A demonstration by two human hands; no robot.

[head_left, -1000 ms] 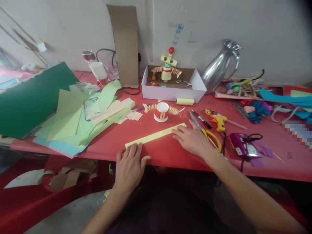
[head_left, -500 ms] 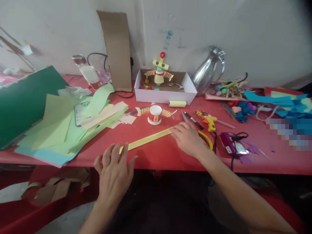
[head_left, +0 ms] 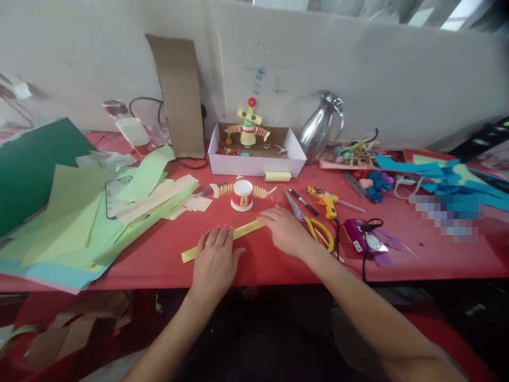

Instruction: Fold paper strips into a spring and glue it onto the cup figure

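A long yellow paper strip (head_left: 247,229) lies slantwise on the red table (head_left: 159,249) near its front edge. My left hand (head_left: 217,260) rests flat on the strip's left part, fingers together, pressing it down. My right hand (head_left: 284,231) lies on the strip's right end, fingertips pointing left. Only the stretch between the hands and the left tip show. Just behind the strip stands a small white and red paper cup figure (head_left: 242,194) with orange accordion arms.
Yellow-handled scissors (head_left: 314,225), a black pen, a yellow glue gun (head_left: 328,201) and a purple device (head_left: 360,241) with a cord lie right of my right hand. A white box (head_left: 254,165), metal jug (head_left: 320,127) and cardboard (head_left: 177,95) stand behind. Green paper sheets (head_left: 91,217) pile at left.
My left hand moved up from the table's edge and settled flat on the strip. The right hand stayed on the right end. The camera tilted up.
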